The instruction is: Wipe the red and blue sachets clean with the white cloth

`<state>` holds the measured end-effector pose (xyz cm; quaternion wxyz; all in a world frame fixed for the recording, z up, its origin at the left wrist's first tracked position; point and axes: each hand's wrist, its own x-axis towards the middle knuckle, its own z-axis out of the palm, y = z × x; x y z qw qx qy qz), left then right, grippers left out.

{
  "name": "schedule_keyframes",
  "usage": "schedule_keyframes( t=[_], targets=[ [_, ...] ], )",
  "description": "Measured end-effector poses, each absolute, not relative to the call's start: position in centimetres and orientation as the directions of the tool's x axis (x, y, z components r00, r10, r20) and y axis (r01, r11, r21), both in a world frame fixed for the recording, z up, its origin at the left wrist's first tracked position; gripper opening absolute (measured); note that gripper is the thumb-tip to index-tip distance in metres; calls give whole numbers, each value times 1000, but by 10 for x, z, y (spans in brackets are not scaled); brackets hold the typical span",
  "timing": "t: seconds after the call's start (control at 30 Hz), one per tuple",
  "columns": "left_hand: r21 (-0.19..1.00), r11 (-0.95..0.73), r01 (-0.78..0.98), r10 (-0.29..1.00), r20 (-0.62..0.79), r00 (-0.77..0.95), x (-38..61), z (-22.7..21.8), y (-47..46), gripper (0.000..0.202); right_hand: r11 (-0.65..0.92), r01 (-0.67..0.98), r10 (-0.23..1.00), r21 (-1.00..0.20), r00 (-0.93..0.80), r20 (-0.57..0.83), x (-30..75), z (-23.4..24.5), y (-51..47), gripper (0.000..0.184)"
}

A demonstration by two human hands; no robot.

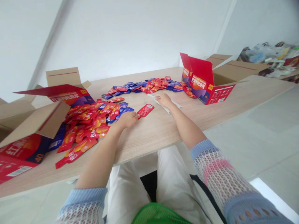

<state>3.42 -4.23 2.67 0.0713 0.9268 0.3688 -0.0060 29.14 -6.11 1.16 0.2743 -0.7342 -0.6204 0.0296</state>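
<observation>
My left hand [130, 119] is closed, its fingertips pinching the near end of a red sachet [146, 110] that lies back side up on the table. To its right, my right hand [164, 100] is closed on a white cloth or tissue [171, 107], spread partly under the hand and wrist. Left of my left hand, a large pile of red sachets [88, 119] and some blue sachets spreads on the table. Beyond my hands, a row of mixed blue and red sachets [142, 85] stretches across the tabletop.
An open red carton [207, 84] stands at the right back of the wooden table [149, 140]. Two more open cartons are at the left, one in front [28, 143] and another behind the pile [72, 95]. Plastic bags and clutter [271, 57] lie at the far right.
</observation>
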Motion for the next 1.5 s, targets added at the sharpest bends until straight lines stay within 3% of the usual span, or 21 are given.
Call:
schedule_keyframes(
  t=[0.1,0.2,0.27,0.5,0.63,0.8,0.9,1.07,1.2,1.37,1.5],
  targets=[
    [121,-746,654,648,-88,756,34,28,-42,42,161,925,932,-344,-28,361,261,7,-60,35],
    [115,-780,615,606,-104,789,34,27,-41,39,323,912,935,-255,-265,236,233,-2,-63,36],
    [152,-765,626,613,-125,780,32,26,-40,38,339,916,937,-216,-309,160,223,-6,-65,41],
    [277,-757,592,537,-254,805,32,26,-40,38,36,960,996,-277,-14,83,236,0,-63,36],
    [261,-806,531,448,-317,836,37,25,-46,47,-134,941,983,-309,165,76,252,-2,-60,37],
    [191,-829,526,459,-307,834,40,21,-46,52,-349,890,911,-293,395,116,271,-10,-58,34],
    [193,-834,517,436,-343,832,38,23,-45,52,-387,870,891,-307,438,118,282,-11,-59,33],
    [245,-842,480,369,-387,845,33,27,-45,52,-203,903,910,-379,317,267,281,1,-60,39],
    [329,-837,436,302,-386,871,27,24,-42,47,49,938,930,-342,82,357,256,11,-64,40],
    [450,-777,440,282,-377,882,22,21,-39,41,306,913,952,-269,-285,112,221,5,-72,39],
    [450,-762,466,311,-377,872,22,20,-38,40,203,947,979,-248,-192,70,220,-1,-71,43]
  ],
)
